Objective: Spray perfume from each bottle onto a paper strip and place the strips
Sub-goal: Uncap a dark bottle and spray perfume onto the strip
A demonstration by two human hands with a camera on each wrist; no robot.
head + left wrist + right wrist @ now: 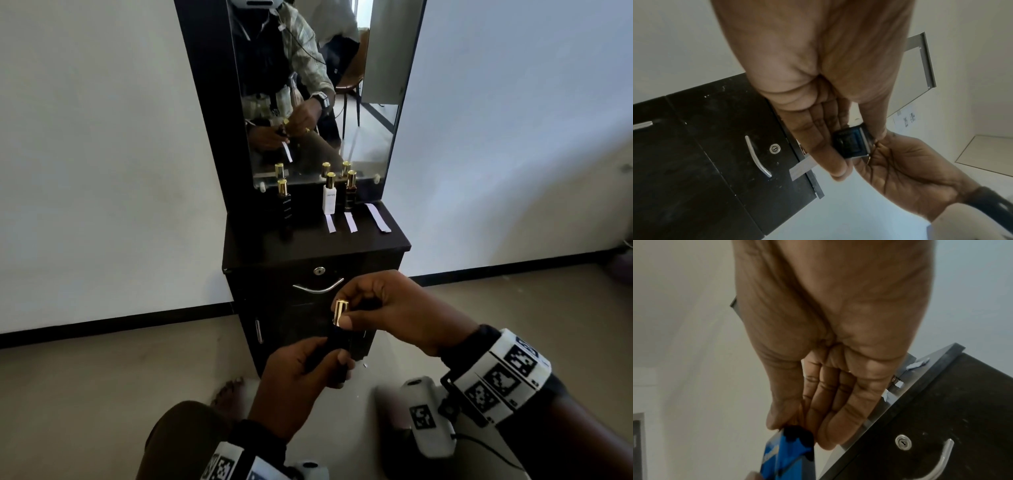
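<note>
Now my left hand (301,373) is closed around the dark body of a perfume bottle (337,346), low in the middle of the head view, and the fingers of my right hand (394,308) pinch its gold cap (340,311). I hold it in the air in front of the cabinet, well apart from the desk (308,246) top.

If the cap sits tight and I pull hard, I think the bottle can slip from my left hand and fall on the floor. A paper strip (801,168) seems to be held under my left fingers too; it may crease or drop while I work on the cap. I also cannot see where the nozzle points, so a spray could miss the strip.

Three other bottles stand at the mirror, and three strips lie on the desk near the white bottle (329,198). My own fingers hide the join of cap and bottle, so I cannot tell if the cap is already loose. Both wrist views are blurred.
</note>
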